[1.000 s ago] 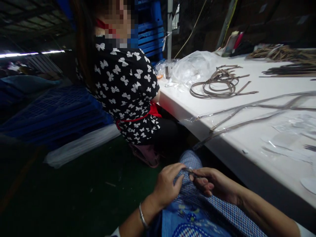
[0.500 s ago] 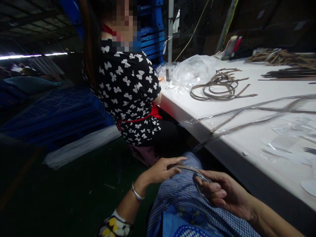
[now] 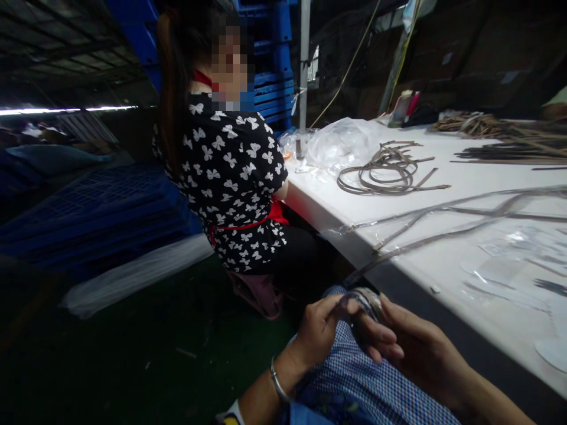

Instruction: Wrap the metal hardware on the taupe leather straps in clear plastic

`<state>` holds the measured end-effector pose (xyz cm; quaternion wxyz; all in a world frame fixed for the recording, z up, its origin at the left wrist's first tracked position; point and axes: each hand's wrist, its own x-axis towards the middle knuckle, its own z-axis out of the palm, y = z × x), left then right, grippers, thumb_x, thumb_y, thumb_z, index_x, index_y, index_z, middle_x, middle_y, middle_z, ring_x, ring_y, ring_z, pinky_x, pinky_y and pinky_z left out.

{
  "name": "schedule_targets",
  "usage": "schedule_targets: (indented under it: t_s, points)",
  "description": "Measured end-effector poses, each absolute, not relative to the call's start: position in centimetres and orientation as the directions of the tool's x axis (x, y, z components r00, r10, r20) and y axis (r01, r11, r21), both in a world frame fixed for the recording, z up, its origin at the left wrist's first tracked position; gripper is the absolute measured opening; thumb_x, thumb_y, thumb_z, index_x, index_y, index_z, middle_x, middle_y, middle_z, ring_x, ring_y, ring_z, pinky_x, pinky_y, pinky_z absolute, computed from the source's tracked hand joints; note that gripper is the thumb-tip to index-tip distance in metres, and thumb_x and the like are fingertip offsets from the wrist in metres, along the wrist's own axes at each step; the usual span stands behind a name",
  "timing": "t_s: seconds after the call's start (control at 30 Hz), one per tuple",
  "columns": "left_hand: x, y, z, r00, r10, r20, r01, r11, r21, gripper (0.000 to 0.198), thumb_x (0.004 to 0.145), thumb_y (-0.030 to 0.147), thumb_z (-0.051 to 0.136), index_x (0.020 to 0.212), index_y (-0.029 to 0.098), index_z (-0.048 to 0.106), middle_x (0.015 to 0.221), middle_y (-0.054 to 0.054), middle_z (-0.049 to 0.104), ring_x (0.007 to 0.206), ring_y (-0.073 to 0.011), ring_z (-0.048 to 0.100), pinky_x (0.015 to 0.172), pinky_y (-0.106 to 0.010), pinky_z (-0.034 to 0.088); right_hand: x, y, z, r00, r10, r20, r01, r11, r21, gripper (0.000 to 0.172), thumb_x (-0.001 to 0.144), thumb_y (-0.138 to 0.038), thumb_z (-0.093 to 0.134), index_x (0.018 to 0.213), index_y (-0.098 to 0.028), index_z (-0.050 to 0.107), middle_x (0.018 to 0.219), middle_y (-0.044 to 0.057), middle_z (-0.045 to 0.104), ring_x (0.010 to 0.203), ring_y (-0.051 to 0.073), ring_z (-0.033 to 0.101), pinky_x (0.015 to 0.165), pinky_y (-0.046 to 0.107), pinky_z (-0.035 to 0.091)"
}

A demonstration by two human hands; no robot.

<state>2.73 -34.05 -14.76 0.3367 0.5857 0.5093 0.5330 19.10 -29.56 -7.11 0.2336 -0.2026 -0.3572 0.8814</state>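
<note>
Left hand (image 3: 316, 330) and right hand (image 3: 411, 354) both pinch a coiled strap (image 3: 365, 298) over the lap, table (image 3: 443, 260) at two o'clock.

Dim, murky floor — bright glare on the white table (image 3: 443, 236); edges warped.

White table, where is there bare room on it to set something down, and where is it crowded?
On the white table, one bare strip runs between the coiled straps and the long bagged straps. Another lies along the near edge, below those bagged straps. The far right is crowded with strap piles, the right edge with clear plastic pieces, the far left with plastic bags.
</note>
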Motion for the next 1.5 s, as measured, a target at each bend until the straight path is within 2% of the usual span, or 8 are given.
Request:
schedule_targets:
  t_s: [0.27,0.47,0.7,0.8,0.9,1.07,1.33,1.5]
  points:
    - [3.5,-35.1,-12.5,0.091,0.996,0.025,-0.083,-0.017,0.996,0.039,0.096,0.047,0.047,0.089,0.012,0.063,0.063,-0.002,0.06,0.051,-0.0095,0.056,0.052,-0.02,0.044,19.0,-26.9,-6.6,-0.396,0.862,0.317,-0.223,0.244,-0.944,0.046,0.095,-0.031,0.051,0.141,-0.027,0.041,0.091,0.003,0.055,0.094,0.02,0.059,0.106,0.045,0.042]
    - [3.4,-36.4,-10.6,0.078,0.993,-0.083,-0.198,0.097,0.975,0.043,0.093,0.052,0.049,0.085,0.011,0.061,0.057,0.001,0.056,0.041,-0.0056,0.047,0.042,-0.016,0.035,19.2,-25.8,-11.6,-0.679,0.586,0.443,0.25,0.751,-0.611,0.038,0.1,-0.032,0.036,0.135,-0.018,0.045,0.111,0.017,0.064,0.105,0.028,0.062,0.091,0.043,0.05]
    - [-0.6,-35.1,-10.8,0.03,0.962,-0.273,-0.151,0.274,0.95,0.043,0.09,0.05,0.053,0.073,0.011,0.062,0.054,0.0,0.057,0.042,-0.0083,0.05,0.045,-0.019,0.042,19.6,-27.5,-14.1,-0.834,0.529,0.155,0.349,0.724,-0.595,0.037,0.099,-0.044,0.035,0.086,-0.018,0.057,0.074,0.006,0.059,0.064,0.019,0.054,0.063,0.033,0.047]
    - [-2.1,-34.7,-11.6,-0.257,0.966,-0.022,0.255,0.09,0.963,0.027,0.092,0.038,0.054,0.09,0.015,0.068,0.083,-0.007,0.071,0.076,-0.0175,0.067,0.074,-0.03,0.054,19.8,-27.5,-13.5,-0.747,0.635,-0.195,0.477,0.309,-0.823,0.043,0.097,-0.052,0.036,0.082,-0.017,0.057,0.065,0.0,0.05,0.058,0.015,0.048,0.058,0.029,0.044]
    - [-1.9,-35.4,-12.7,-0.295,0.901,0.317,0.628,-0.067,0.775,0.024,0.091,0.021,0.054,0.111,0.023,0.067,0.113,-0.006,0.07,0.108,-0.021,0.063,0.098,-0.038,0.048,20.0,-27.5,-12.8,-0.722,0.457,-0.52,0.435,-0.286,-0.854,0.047,0.095,-0.054,0.038,0.085,-0.014,0.061,0.057,-0.005,0.037,0.048,0.009,0.037,0.049,0.023,0.04]
    - [1.2,-36.6,-15.2,0.07,0.923,0.379,0.588,-0.345,0.732,0.042,0.091,0.022,0.056,0.133,0.021,0.054,0.128,-0.008,0.064,0.118,-0.0222,0.059,0.106,-0.039,0.043,19.7,-28.5,-10.4,-0.852,0.345,-0.393,0.119,-0.605,-0.788,0.041,0.098,-0.041,0.041,0.09,-0.01,0.067,0.057,-0.006,0.033,0.047,0.006,0.025,0.051,0.021,0.041]
    - [3.4,-35.1,-15.4,-0.033,0.993,0.117,0.13,-0.112,0.985,0.033,0.097,0.038,0.047,0.093,0.014,0.07,0.084,-0.006,0.071,0.082,-0.0174,0.067,0.08,-0.027,0.049,18.9,-27.4,-6.0,-0.707,0.703,0.082,-0.392,-0.293,-0.872,0.049,0.092,-0.049,0.051,0.132,-0.021,0.056,0.088,0.004,0.055,0.09,0.02,0.06,0.09,0.035,0.051]
    - [3.9,-35.9,-14.2,0.041,0.997,-0.064,-0.13,0.069,0.989,0.036,0.091,0.046,0.056,0.101,0.012,0.064,0.082,-0.004,0.068,0.051,-0.0072,0.054,0.05,-0.019,0.041,18.8,-25.7,-8.1,-0.498,0.793,0.351,-0.103,0.348,-0.932,0.045,0.098,-0.032,0.045,0.142,-0.025,0.041,0.101,0.005,0.062,0.105,0.021,0.06,0.107,0.043,0.041]
